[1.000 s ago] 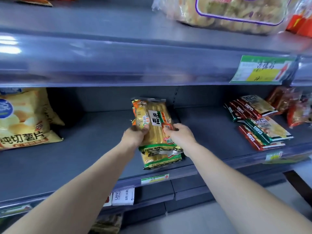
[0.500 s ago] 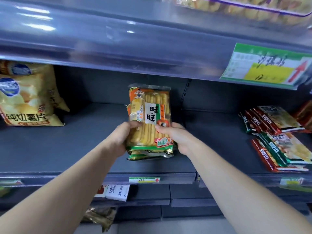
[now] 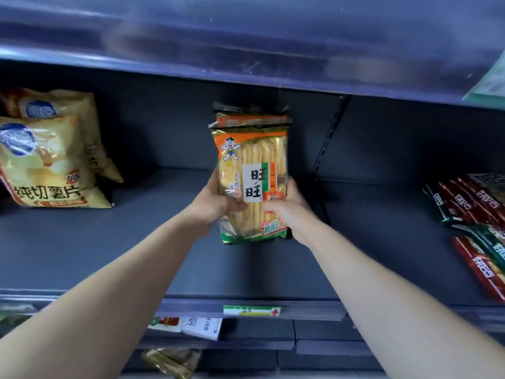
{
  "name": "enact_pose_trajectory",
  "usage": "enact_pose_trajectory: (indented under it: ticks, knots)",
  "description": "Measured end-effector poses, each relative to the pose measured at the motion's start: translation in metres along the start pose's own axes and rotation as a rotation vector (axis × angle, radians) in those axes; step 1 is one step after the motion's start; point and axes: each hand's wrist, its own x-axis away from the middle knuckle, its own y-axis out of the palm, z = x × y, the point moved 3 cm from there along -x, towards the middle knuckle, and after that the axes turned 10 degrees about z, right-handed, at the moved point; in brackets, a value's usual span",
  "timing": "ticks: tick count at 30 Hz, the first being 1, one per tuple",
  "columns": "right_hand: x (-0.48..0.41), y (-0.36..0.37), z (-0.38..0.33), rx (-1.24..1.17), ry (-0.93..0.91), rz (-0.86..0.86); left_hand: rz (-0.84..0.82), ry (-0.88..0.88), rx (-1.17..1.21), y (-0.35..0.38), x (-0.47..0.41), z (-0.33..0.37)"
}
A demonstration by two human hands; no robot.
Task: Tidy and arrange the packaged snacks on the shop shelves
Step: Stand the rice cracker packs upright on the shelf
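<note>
An orange, yellow and green pack of rice crackers (image 3: pixel 252 149) stands nearly upright in the middle of the dark grey shelf (image 3: pixel 109 247), with a second like pack right behind it. My left hand (image 3: pixel 216 202) grips the stack's left edge, thumb across the front. My right hand (image 3: pixel 287 206) grips the right edge, thumb also on the front. The packs' bottom ends sit low, near or on the shelf board, just in front of the back wall.
Yellow crisp bags (image 3: pixel 49 160) lean at the shelf's left end. Red and green flat packs (image 3: pixel 475 212) lie stacked at the right. The upper shelf's front rail (image 3: pixel 246 58) overhangs close above. A price tag (image 3: pixel 251 310) sits on the front edge; lower shelves hold small packs.
Both hands have pushed the cracker packs deeper into the shelf and stood them more upright. The view has moved closer and lower.
</note>
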Motion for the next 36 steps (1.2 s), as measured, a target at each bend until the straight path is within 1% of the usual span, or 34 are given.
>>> enact_pose_trajectory:
  ticks: [3, 6, 8, 10, 12, 14, 16, 18, 19, 21, 24, 26, 33, 36]
  knots:
    - [-0.005, -0.001, 0.000, 0.056, -0.072, -0.003, 0.064, 0.078, 0.001, -0.003, -0.007, -0.002]
    - [-0.015, -0.003, -0.004, 0.167, -0.180, 0.097, 0.165, 0.198, -0.074, -0.002, -0.011, 0.007]
    - [-0.020, -0.003, -0.002, 0.219, -0.200, 0.127, 0.211, 0.248, -0.142, 0.001, -0.012, 0.010]
    - [-0.022, -0.002, 0.006, 0.248, -0.150, 0.080, 0.193, 0.211, -0.181, 0.001, -0.012, 0.007]
    - [-0.023, -0.002, 0.014, 0.281, -0.117, 0.029, 0.109, 0.159, -0.218, 0.000, -0.010, 0.003]
    - [-0.023, -0.003, 0.016, 0.314, -0.135, 0.037, 0.059, 0.151, -0.376, -0.002, -0.008, 0.003]
    - [-0.024, -0.001, 0.011, 0.349, -0.200, 0.094, 0.136, 0.171, -0.500, -0.006, -0.008, 0.007]
    - [-0.025, 0.002, 0.006, 0.365, -0.244, 0.143, 0.216, 0.187, -0.517, -0.010, -0.012, 0.008]
    - [-0.027, 0.004, 0.005, 0.381, -0.238, 0.140, 0.242, 0.171, -0.520, -0.013, -0.015, 0.006]
    - [-0.029, 0.007, 0.007, 0.449, -0.197, 0.086, 0.245, 0.118, -0.552, -0.017, -0.016, 0.001]
    - [-0.028, 0.008, 0.012, 0.506, -0.148, 0.000, 0.170, 0.049, -0.666, -0.021, -0.013, -0.007]
    - [-0.027, 0.009, 0.014, 0.529, -0.133, -0.024, 0.164, 0.031, -0.698, -0.022, -0.012, -0.010]
    - [-0.021, 0.007, 0.013, 0.571, -0.111, 0.031, 0.266, 0.066, -0.679, -0.022, -0.007, -0.008]
    - [-0.016, 0.001, 0.012, 0.582, -0.091, 0.036, 0.271, 0.072, -0.690, -0.020, -0.004, -0.008]
